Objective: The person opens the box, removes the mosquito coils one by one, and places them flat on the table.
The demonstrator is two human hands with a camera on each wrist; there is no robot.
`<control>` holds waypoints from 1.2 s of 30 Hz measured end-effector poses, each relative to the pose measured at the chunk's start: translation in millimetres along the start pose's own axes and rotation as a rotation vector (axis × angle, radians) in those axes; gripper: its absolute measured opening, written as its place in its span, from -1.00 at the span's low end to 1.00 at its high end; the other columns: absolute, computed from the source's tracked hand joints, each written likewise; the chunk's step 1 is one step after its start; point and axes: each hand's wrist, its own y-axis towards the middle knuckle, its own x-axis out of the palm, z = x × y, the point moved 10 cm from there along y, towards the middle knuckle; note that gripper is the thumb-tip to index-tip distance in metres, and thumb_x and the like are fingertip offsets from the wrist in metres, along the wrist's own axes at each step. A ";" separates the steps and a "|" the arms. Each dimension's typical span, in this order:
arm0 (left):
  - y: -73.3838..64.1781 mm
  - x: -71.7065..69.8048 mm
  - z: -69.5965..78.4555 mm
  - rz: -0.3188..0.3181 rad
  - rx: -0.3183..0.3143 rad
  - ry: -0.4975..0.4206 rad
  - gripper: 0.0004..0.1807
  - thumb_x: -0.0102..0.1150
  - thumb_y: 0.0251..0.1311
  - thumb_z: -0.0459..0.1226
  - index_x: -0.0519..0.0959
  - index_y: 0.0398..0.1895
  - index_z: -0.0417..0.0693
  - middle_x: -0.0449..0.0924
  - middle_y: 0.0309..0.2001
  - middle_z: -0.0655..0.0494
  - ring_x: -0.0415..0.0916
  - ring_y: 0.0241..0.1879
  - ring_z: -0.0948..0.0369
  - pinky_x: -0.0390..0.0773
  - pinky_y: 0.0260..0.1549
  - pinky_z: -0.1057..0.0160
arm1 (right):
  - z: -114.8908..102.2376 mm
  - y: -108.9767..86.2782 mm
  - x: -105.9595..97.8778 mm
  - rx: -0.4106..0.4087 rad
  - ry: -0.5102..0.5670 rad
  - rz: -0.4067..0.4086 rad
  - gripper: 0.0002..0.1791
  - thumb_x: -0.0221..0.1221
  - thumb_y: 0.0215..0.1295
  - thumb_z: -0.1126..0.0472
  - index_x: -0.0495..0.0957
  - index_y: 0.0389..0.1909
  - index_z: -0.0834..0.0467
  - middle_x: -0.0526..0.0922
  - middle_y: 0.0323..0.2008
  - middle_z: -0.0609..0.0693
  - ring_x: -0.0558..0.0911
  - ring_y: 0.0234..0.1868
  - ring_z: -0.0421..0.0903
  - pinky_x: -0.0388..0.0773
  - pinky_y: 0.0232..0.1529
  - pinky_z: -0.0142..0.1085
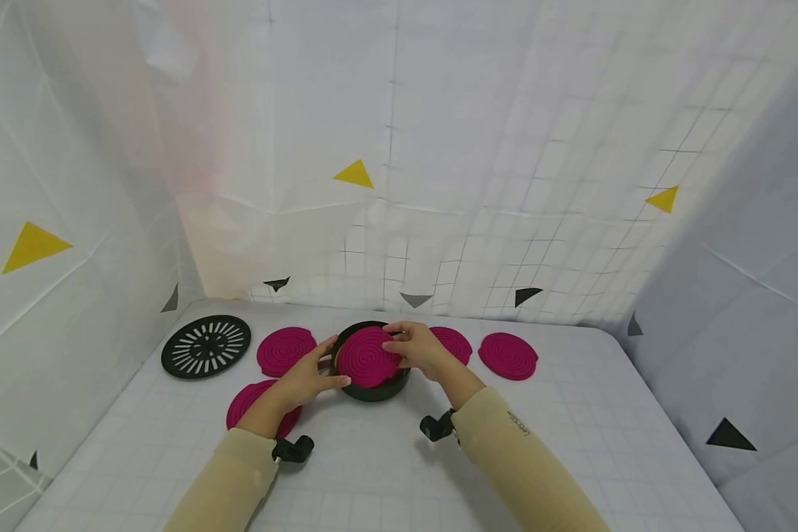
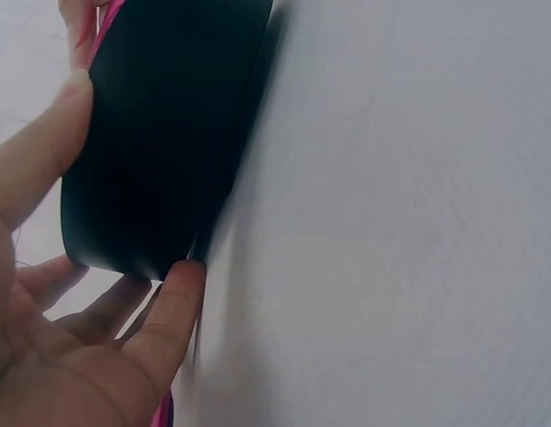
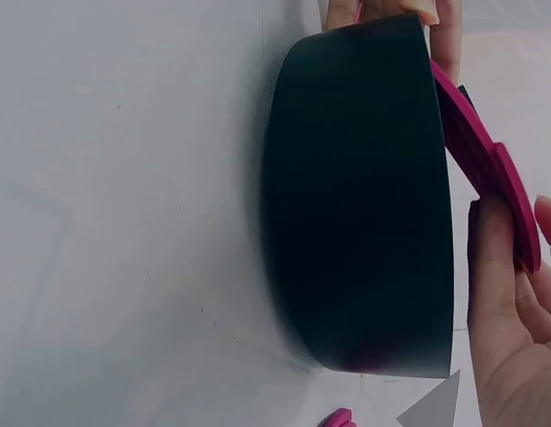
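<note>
A round black container point(image 1: 372, 394) with tall sides stands on the table in the head view, tilted slightly in the wrist views. My left hand point(image 1: 309, 378) grips its left side, thumb on the near wall and fingers around behind, as the left wrist view shows. Between thumb and fingers, my right hand point(image 1: 420, 347) pinches the right edge of a magenta ridged coaster point(image 1: 366, 360). The coaster leans at a slant over the container's opening; in the right wrist view, part of the coaster point(image 3: 475, 133) passes behind the rim. The container's inside is mostly hidden.
A black slotted disc point(image 1: 206, 347) lies at the far left. Magenta coasters lie on both sides: one at back left point(image 1: 286, 351), one partly under my left forearm point(image 1: 246, 403), one behind my right hand point(image 1: 454, 343) and one farther right point(image 1: 508, 356). White sheeting point(image 1: 472, 111) rises behind.
</note>
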 end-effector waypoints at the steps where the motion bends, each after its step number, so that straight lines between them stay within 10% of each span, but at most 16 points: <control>1: -0.1 -0.1 0.1 0.001 0.000 0.001 0.13 0.49 0.08 -0.02 -0.03 0.62 0.07 0.11 0.53 -0.13 0.16 0.46 -0.17 0.32 0.29 -0.20 | -0.4 -0.3 0.0 -0.003 -0.010 -0.003 -0.55 0.24 0.38 0.33 0.49 0.28 0.20 0.54 0.11 0.19 0.62 -0.10 -0.07 0.68 -0.05 -0.11; 36: -1.9 -0.1 0.6 0.003 0.007 -0.027 0.13 0.51 0.06 -0.04 0.00 0.61 0.08 0.08 0.54 -0.12 0.16 0.46 -0.15 0.31 0.31 -0.19 | -12.9 -22.6 -18.9 -0.054 0.039 0.076 -0.46 0.27 0.30 0.42 0.51 0.29 0.07 0.60 0.11 0.18 0.67 -0.13 -0.04 0.70 -0.11 -0.10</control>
